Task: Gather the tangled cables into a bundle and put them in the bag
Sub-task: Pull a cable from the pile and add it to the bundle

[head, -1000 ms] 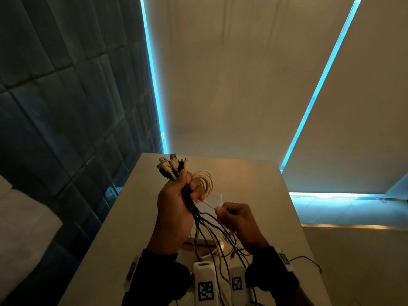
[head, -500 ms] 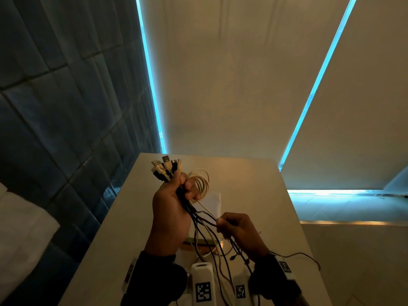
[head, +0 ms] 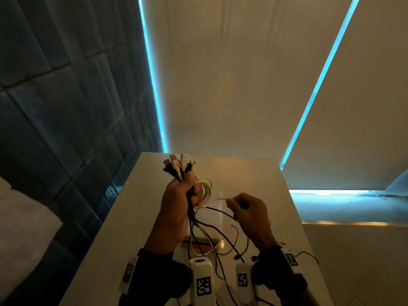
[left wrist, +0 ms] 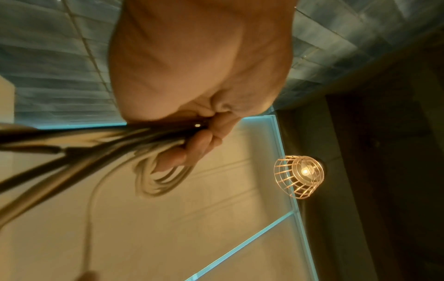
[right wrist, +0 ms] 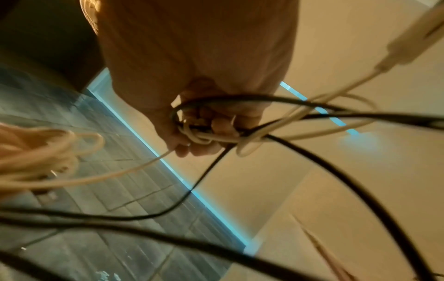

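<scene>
Tabletop: a pale tabletop point(head: 260, 186) runs from the near edge to the far wall; its bare part lies to the far right of the hands.
Room: dark blue tiled wall point(head: 66, 107) on the left, pale blinds point(head: 231, 74) at the far side edged by cyan light strips point(head: 152, 85); a white bed point(head: 19, 219) shows at the near left.
Lamp: the left wrist view catches a lit wire-cage lamp point(left wrist: 299, 175) overhead.
Left hand: the left hand point(head: 176, 208) is raised above the tabletop, fingers closed tight round the cables point(head: 189, 202); a fan of black and white plugs point(head: 176, 165) sticks out at the top of the fist, and a white coil point(head: 206, 191) hangs just right of it.
Right hand: the right hand point(head: 249, 212), to the right of the left and slightly nearer, pinches a white cable point(head: 221, 198) that runs from the coil; the right wrist view shows white and black strands looped round its curled fingers point(right wrist: 216, 125).
Loose ends: black and white strands trail down from both hands to the near tabletop, crossing over the bag point(head: 209, 217), a pale flat shape lying under the hands and partly hidden by them.
Wrists: dark sleeves point(head: 154, 279) and white wrist cameras point(head: 202, 281) with square code tags fill the near edge.
</scene>
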A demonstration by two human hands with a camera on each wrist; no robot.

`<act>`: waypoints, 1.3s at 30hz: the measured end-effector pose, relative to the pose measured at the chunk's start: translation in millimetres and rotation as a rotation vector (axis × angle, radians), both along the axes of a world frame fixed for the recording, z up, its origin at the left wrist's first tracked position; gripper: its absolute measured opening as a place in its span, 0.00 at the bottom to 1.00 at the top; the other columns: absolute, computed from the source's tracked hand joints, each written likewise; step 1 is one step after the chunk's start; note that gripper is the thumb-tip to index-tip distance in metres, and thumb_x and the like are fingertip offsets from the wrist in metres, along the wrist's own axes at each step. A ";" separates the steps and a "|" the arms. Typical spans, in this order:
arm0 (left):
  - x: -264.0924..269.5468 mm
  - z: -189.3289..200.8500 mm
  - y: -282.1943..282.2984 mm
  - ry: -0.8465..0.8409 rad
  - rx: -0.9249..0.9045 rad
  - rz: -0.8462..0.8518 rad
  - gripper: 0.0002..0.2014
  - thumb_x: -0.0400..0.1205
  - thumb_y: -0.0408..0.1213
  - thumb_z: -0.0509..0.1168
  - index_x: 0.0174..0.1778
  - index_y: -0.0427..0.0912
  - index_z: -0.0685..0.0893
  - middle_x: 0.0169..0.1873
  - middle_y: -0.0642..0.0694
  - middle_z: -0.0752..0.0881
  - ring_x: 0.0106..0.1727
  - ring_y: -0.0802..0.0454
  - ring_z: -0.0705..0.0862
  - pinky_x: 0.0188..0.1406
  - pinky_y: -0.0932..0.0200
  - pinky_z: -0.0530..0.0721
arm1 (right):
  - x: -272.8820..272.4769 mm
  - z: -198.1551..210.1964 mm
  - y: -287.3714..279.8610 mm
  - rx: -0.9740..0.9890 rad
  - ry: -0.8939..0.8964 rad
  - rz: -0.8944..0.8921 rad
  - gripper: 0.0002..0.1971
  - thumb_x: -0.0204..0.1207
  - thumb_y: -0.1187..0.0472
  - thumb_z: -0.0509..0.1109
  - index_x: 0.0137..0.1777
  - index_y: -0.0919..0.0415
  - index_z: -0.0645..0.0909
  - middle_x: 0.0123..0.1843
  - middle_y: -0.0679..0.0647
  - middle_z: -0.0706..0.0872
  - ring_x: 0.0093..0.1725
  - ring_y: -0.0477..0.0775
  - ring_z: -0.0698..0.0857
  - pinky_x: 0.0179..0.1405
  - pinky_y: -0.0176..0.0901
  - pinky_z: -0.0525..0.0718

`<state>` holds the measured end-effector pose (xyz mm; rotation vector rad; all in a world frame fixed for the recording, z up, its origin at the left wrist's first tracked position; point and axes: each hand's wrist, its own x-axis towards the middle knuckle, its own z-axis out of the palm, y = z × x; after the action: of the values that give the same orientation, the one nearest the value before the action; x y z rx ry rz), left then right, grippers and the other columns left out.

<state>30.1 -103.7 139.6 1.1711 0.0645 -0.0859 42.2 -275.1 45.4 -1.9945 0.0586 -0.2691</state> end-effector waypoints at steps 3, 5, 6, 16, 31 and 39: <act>-1.3 -4.5 -6.3 0.044 0.176 -0.025 0.16 0.88 0.36 0.53 0.32 0.42 0.69 0.25 0.48 0.72 0.21 0.57 0.67 0.24 0.62 0.65 | -0.9 25.5 8.6 0.098 -0.084 -0.037 0.09 0.76 0.57 0.74 0.36 0.59 0.85 0.27 0.52 0.85 0.27 0.46 0.82 0.34 0.48 0.84; -2.3 -6.5 -12.4 0.101 0.231 -0.011 0.15 0.88 0.37 0.54 0.33 0.41 0.71 0.24 0.47 0.74 0.23 0.54 0.69 0.25 0.60 0.68 | -5.3 43.5 16.8 0.173 -0.134 0.008 0.08 0.76 0.60 0.73 0.37 0.61 0.85 0.27 0.55 0.85 0.26 0.45 0.82 0.32 0.42 0.83; -2.7 -6.7 -15.0 0.121 0.254 0.012 0.16 0.87 0.37 0.55 0.33 0.40 0.73 0.23 0.48 0.75 0.25 0.52 0.72 0.27 0.58 0.70 | -8.4 51.0 21.3 0.214 -0.144 0.055 0.07 0.77 0.61 0.73 0.38 0.63 0.85 0.27 0.56 0.86 0.26 0.45 0.82 0.30 0.38 0.83; -2.5 -12.0 -15.5 0.163 0.195 0.118 0.15 0.87 0.42 0.56 0.48 0.34 0.81 0.37 0.41 0.86 0.44 0.43 0.84 0.54 0.42 0.82 | -22.9 68.8 19.9 0.400 -0.055 0.372 0.07 0.76 0.64 0.72 0.45 0.70 0.84 0.38 0.64 0.89 0.33 0.57 0.84 0.30 0.39 0.81; 0.6 -6.3 0.1 -0.063 -0.041 0.061 0.16 0.87 0.41 0.56 0.31 0.45 0.71 0.20 0.54 0.64 0.19 0.60 0.59 0.22 0.60 0.55 | -19.6 25.7 -9.8 0.669 0.163 0.059 0.08 0.76 0.63 0.71 0.45 0.71 0.85 0.39 0.63 0.86 0.39 0.57 0.87 0.33 0.42 0.85; -4.3 -15.6 -17.5 -0.163 0.501 0.096 0.07 0.74 0.44 0.74 0.33 0.48 0.88 0.26 0.51 0.88 0.30 0.61 0.85 0.32 0.68 0.82 | -18.3 55.8 0.0 0.772 0.141 0.146 0.13 0.70 0.57 0.72 0.40 0.70 0.82 0.35 0.58 0.87 0.35 0.54 0.87 0.33 0.38 0.85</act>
<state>25.8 -121.3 124.0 1.6693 -0.0029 0.1178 23.9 -275.1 101.1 -1.2372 0.0905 0.0013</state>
